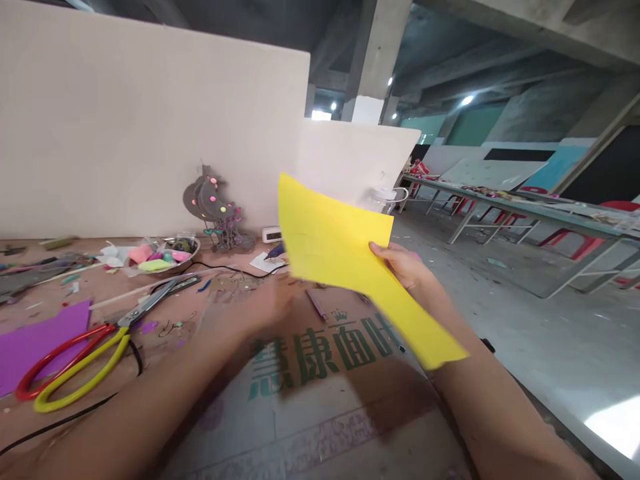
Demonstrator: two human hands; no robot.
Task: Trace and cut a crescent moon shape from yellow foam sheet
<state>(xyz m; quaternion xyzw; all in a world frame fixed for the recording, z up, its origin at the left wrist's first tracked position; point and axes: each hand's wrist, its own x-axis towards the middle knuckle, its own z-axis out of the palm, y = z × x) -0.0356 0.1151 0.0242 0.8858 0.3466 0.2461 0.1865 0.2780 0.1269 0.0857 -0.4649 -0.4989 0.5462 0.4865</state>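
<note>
A yellow sheet (333,233) with a narrower strip running down to the right is up above the work surface. My right hand (403,263) pinches its right side, thumb in front and fingers behind. My left hand (275,300), blurred by motion, is below the sheet's lower left edge, over the printed cardboard (320,413); its fingers are smeared. A purple pen-like stick (317,305) lies on the cardboard just right of that hand. Scissors (125,327) with red and yellow handles rest on the table at the left, partly over a purple sheet (45,340).
A bowl (193,253) of coloured clay, a grey moon-shaped ornament (213,203), a white digital device (272,235) and a glue gun (275,251) stand or lie along the back. A black cord (65,421) crosses the left. White boards (150,120) rise behind.
</note>
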